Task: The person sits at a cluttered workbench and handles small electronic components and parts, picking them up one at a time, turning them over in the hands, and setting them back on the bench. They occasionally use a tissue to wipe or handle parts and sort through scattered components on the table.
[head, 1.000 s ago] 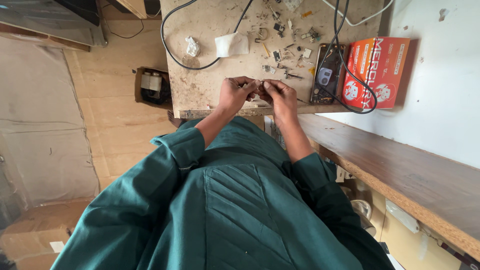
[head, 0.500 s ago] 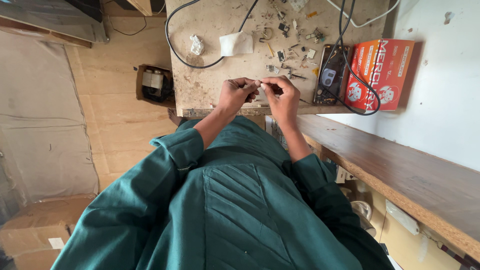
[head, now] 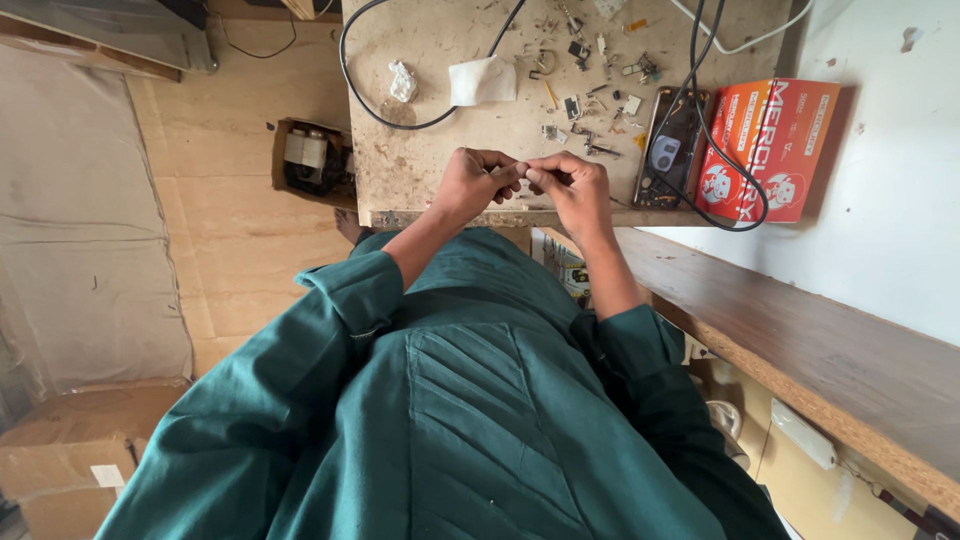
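Both hands up together over the near edge of the bench (head: 440, 120), fingertips meeting. Left hand (head: 472, 186) grip: curled tight, thumb and forefinger pinching a small pale part (head: 522, 174). Right hand (head: 572, 188) grip: also clenched, pinching the same small part from the other side. The part sits right between the two grips, mostly covered by fingers, too small to tell what it is. Both hands look raised just above the bench surface, but contact with it can't be confirmed.

Around the grips:
- Just beyond the right grip: scatter of tiny metal bits and screws (head: 590, 100) on the bench.
- Further right of the right grip: opened phone (head: 676, 150) lying flat, black cable (head: 745, 190) looping over it.
- Right of that: red-orange box (head: 775, 150), lying against the white wall (head: 890, 200).
- Beyond the left grip: folded white cloth (head: 482, 80), and a crumpled white scrap (head: 402, 82) just left of it, black cable curve running past both.
- Left of the left grip, off the bench, down on the floor: small cardboard box (head: 312, 160) with dark and pale items inside.
- Below both grips: green sleeves (head: 350, 300) pushed up on the forearms, green garment fills the lower frame.
- Right of the forearms: brown wooden shelf (head: 800, 350) running along the wall.
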Demonstrator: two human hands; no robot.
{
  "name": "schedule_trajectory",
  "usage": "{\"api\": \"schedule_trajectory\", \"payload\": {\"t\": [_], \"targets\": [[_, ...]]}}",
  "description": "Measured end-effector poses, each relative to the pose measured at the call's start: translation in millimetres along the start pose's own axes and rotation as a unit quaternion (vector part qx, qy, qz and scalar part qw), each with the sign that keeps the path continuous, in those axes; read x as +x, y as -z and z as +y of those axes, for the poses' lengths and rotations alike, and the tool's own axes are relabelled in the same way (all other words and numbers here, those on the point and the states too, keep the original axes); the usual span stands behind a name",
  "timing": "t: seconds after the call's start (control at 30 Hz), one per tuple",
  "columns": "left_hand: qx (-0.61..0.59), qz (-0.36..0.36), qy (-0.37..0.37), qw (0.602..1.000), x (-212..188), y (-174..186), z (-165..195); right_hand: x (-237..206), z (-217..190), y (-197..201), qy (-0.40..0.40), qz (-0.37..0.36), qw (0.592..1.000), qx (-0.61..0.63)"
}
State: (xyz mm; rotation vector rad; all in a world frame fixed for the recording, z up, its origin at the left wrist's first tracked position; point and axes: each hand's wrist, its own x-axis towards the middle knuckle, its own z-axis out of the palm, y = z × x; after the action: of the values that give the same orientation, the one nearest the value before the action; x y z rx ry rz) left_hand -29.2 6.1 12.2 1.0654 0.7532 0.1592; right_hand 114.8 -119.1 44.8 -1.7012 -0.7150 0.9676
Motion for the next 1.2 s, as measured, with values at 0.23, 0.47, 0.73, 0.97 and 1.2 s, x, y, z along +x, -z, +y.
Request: {"api": "schedule_trajectory", "payload": {"t": [0.23,0.47,0.73,0.97,1.2], "targets": [[-0.008,0.034,0.016,0.999,-5.9,4.8,4.4,2.5,-4.5,-8.7,-0.043,0.005,0.999,0.024],[-0.042,0.070,0.014,0.997,-22.5,29.6,11.4,3.5,9.3,25.4,0.016,0.123,0.987,-0.104],[-0.129,0.097,0.044,0.986,-42.3,56.7,17.1,-5.1,26.0,33.0,0.045,0.207,0.956,-0.203],[-0.086,0.095,0.045,0.991,-36.7,47.0,11.4,21.1,14.5,6.3,0.158,0.163,0.934,-0.275],[-0.029,0.116,0.036,0.992,-22.9,41.1,9.6,39.9,15.9,10.2,0.202,0.151,0.895,-0.369]]}}
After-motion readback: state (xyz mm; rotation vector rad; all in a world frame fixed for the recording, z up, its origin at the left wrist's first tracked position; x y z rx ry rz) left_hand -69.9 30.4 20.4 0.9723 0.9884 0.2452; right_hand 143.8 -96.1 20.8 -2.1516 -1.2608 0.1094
